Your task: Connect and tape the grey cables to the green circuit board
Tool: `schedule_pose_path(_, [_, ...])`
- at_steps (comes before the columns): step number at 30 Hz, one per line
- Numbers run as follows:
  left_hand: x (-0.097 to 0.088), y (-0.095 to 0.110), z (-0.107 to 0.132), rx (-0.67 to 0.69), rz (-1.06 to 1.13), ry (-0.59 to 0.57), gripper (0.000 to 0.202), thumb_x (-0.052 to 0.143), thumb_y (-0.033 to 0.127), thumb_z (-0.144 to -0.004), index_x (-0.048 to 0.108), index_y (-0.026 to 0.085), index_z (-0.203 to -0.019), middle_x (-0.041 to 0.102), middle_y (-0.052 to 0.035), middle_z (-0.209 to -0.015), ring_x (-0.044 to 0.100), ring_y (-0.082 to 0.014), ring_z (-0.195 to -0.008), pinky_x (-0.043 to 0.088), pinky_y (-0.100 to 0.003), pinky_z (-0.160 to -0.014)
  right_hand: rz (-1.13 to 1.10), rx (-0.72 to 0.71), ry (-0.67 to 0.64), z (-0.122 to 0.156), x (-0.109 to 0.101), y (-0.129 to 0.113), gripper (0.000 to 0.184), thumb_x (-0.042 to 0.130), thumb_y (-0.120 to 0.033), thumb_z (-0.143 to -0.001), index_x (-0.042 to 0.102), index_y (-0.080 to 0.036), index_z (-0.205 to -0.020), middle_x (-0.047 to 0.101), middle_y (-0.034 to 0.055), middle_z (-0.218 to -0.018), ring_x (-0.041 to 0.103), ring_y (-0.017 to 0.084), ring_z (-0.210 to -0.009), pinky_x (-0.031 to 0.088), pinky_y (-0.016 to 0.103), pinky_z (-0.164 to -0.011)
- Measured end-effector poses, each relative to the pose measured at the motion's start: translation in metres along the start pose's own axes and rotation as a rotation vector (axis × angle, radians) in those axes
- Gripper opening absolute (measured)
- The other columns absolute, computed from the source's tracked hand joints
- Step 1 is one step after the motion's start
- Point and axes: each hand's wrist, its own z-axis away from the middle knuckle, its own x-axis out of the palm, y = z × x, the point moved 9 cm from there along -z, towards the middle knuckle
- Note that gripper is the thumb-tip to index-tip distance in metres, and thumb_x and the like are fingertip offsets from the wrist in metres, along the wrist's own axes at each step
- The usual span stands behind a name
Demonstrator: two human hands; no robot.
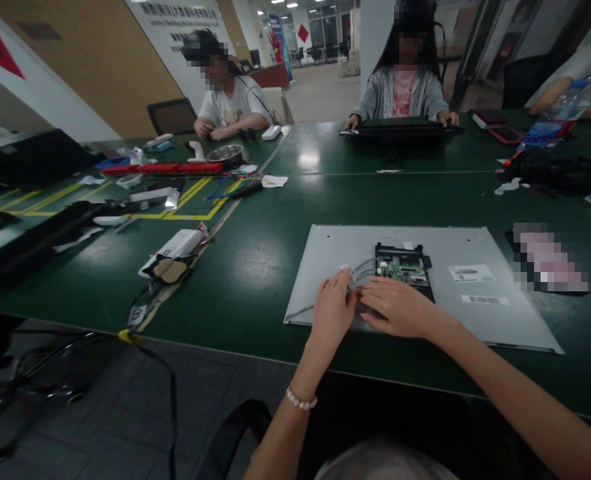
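Over green tabletop (255, 260), half-curled fingers (379, 300) touch cables (366, 271).

White ceiling lights (292, 5) glow beyond a glossy dark-green table (250, 267), where a tan wall (110, 57) flanks a pale grey floor (315, 93).

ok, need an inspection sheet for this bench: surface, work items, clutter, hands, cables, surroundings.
Surface: green tabletop, yellow lines on its left part.
Work items: silver panel lying flat, circuit board on it.
Clutter: white pack left of the panel; red strip farther back; plastic bottle far right.
Hands: left hand and right hand close together over the panel, fingertips by the grey cables; exact grip unclear.
Cables: grey cables run left from the board; black cable hangs below the near edge, left.
Surroundings: two people across the table.
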Motion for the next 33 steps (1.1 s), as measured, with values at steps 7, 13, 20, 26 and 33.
schedule_pose_path(7, [0.003,0.0,0.006,-0.078,-0.05,0.046,0.036,0.047,0.015,-0.094,0.052,0.016,-0.13,0.06,-0.0122,-0.136,0.047,-0.0256,-0.134,0.035,-0.049,-0.11,0.025,-0.01,0.014,-0.002,0.0,0.001,0.023,0.049,-0.019,-0.095,0.071,-0.013,-0.091,0.073,0.0128,-0.101,0.067,0.023,-0.095,0.049,0.043,-0.097])
schedule_pose_path(13, [0.0,0.001,0.008,-0.08,-0.052,0.079,0.03,0.049,0.017,-0.094,0.057,0.018,-0.123,0.058,-0.0084,-0.138,0.047,-0.0252,-0.134,0.034,-0.047,-0.111,0.035,0.004,-0.014,-0.001,0.002,0.003,0.027,0.046,-0.021,-0.098,0.071,-0.013,-0.091,0.073,0.0099,-0.094,0.066,0.023,-0.09,0.051,0.041,-0.091])
schedule_pose_path(20, [0.004,-0.001,0.007,-0.112,-0.04,0.072,0.037,0.049,0.017,-0.093,0.051,0.017,-0.13,0.06,-0.0099,-0.136,0.044,-0.0261,-0.136,0.03,-0.05,-0.113,0.042,0.038,-0.035,0.001,0.001,0.004,0.029,0.045,-0.022,-0.098,0.072,-0.011,-0.092,0.073,0.0111,-0.092,0.066,0.024,-0.088,0.051,0.04,-0.089])
schedule_pose_path(26, [0.003,0.0,0.008,-0.123,-0.019,0.054,0.04,0.052,0.02,-0.092,0.049,0.018,-0.132,0.058,-0.0106,-0.137,0.041,-0.026,-0.139,0.027,-0.052,-0.114,0.021,0.045,-0.064,0.002,0.002,0.005,0.03,0.044,-0.022,-0.098,0.071,-0.011,-0.092,0.073,0.0121,-0.09,0.066,0.023,-0.086,0.051,0.039,-0.085])
schedule_pose_path(33, [-0.001,0.004,0.009,-0.101,0.005,0.054,0.035,0.058,0.024,-0.088,0.052,0.019,-0.122,0.052,-0.0125,-0.143,0.043,-0.0261,-0.137,0.026,-0.05,-0.115,-0.042,0.107,-0.015,0.01,-0.011,0.021,0.03,0.044,-0.024,-0.098,0.072,-0.015,-0.095,0.074,0.0114,-0.101,0.067,0.024,-0.095,0.052,0.038,-0.087])
